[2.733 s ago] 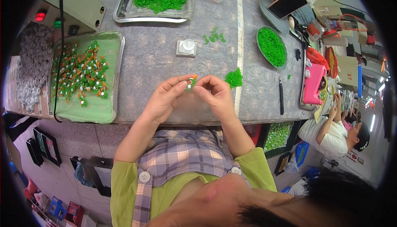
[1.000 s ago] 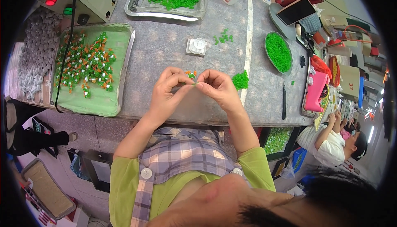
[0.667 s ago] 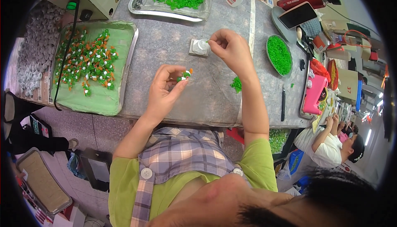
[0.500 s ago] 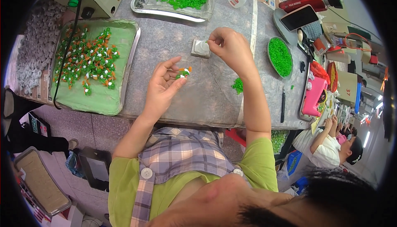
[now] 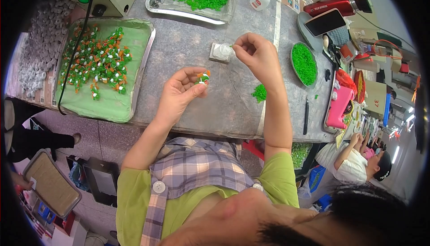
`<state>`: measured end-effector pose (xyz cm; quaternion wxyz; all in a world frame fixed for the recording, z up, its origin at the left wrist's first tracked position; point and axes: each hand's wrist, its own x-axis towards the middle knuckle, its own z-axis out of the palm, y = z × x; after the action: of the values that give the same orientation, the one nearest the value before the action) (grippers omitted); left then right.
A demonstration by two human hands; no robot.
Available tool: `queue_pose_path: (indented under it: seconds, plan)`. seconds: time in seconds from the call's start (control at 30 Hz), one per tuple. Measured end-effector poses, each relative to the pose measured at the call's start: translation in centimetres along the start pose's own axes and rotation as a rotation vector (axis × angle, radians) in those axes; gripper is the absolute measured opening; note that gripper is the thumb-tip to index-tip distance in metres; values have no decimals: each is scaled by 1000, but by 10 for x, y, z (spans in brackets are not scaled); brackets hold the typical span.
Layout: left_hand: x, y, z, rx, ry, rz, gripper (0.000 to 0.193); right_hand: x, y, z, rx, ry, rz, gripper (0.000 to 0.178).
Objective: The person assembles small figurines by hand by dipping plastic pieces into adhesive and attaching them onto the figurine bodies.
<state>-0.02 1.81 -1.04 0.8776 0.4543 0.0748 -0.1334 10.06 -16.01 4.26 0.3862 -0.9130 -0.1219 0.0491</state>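
Observation:
My left hand (image 5: 179, 94) pinches a small green, white and orange figurine (image 5: 204, 76) between thumb and fingertips, above the grey tabletop. My right hand (image 5: 259, 58) is closed in a pinch at the right edge of a small square block (image 5: 221, 52) topped with a round white patch. At its fingertips shows a tiny green piece (image 5: 231, 46), mostly hidden by the fingers. A small heap of green pieces (image 5: 259, 93) lies on the table beside my right forearm. To the left, a green-lined tray (image 5: 101, 110) holds many similar figurines.
A metal tray (image 5: 188, 16) of green pieces stands at the back. On the right are an oval dish (image 5: 293, 69) of green pieces, a black pen-like tool (image 5: 306, 117), a phone (image 5: 324, 22) and a red flask (image 5: 331, 7). A black cable (image 5: 82, 35) crosses the left tray.
The fingers of my left hand have drawn in around the figurine and turned it more upright. My right hand stays at the block. At lower left, a tray near another person's hand has shifted.

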Motion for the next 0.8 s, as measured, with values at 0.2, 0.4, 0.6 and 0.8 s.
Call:
queue_pose_path:
  seconds: [0.2, 0.4, 0.6, 0.8]
  plan:
    - [-1, -2, 6, -7, -28, 43, 34, -51, -5, 11, 596, -105, -2, 9]
    - [-1, -4, 11, 12, -81, 23, 35, -74, -3, 35, 673, -31, 73, 10]
    - [-1, -6, 15, 24, -66, 31, 35, -76, -1, 40, 705, -17, 75, 9]
    - [-3, -5, 20, 50, -46, 56, 36, -77, -2, 43, 613, 29, 61, 8]
